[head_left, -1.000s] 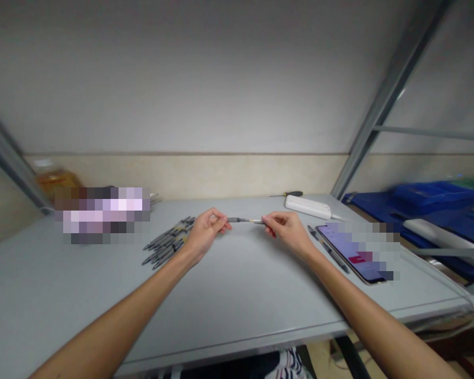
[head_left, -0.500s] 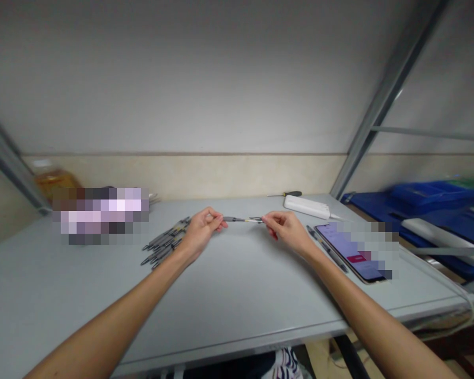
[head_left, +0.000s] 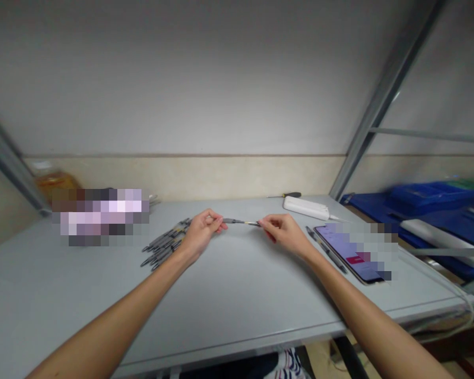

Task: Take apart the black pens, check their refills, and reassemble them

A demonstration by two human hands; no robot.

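Both hands hold one grey pen (head_left: 240, 221) level above the grey table (head_left: 229, 295), near its middle. My left hand (head_left: 201, 231) pinches the pen's left end, fingers closed. My right hand (head_left: 284, 231) pinches the right end, where a thin pale part shows between the fingers. A heap of several grey pens (head_left: 166, 243) lies on the table just left of my left hand.
A phone (head_left: 349, 252) with a lit screen lies right of my right hand, a dark pen (head_left: 326, 248) beside it. Behind are a white power strip (head_left: 306, 208) and a screwdriver (head_left: 286, 195). Blue bins (head_left: 430, 205) stand on the right; a metal post (head_left: 379, 100) rises at the table's back corner.
My right hand has shifted slightly left toward my left hand, so less of the pen shows between them. The rest has not moved.
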